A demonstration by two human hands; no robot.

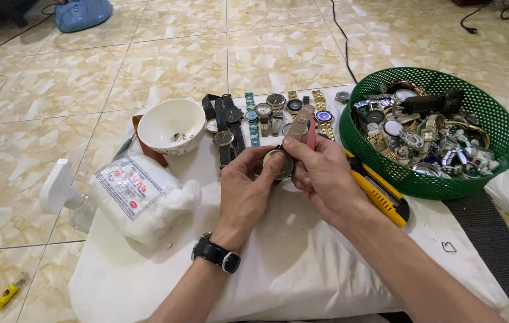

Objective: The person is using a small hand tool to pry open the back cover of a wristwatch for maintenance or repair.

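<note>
White cloth [302, 269] is covering a low work surface set on a beige marbled tile floor [57, 90], and its near edge is running off the bottom of the frame. At lower centre the cloth is lying bare around both forearms, giving the most open room.

At centre frame the left hand [243, 191], with a black wristwatch [215, 253] on its wrist, is curling closed around a round watch case [279, 164], gripping it from the left. Touching it from the right, the right hand [324, 176] is closing on the same case and pinching a slim tool with a pink handle [310, 134] that is pointing up and away.

Left of the hands, a bag of cotton wool [143, 197] is sitting at the cloth's left edge, with a white spray bottle [63, 194] just beyond that edge on the floor. Just right of the right hand, a yellow utility knife [380, 191] is lying diagonally, leaving little room on that side.

Farther up, a white bowl [172, 125] is standing near the far left edge, and a row of wristwatches [266, 116] is lying along the far edge just behind the hands. At upper right a green mesh basket [494, 119] full of watches and parts is crowding the cloth's far right corner. Black cables [341, 36] are trailing over the tiles beyond.
</note>
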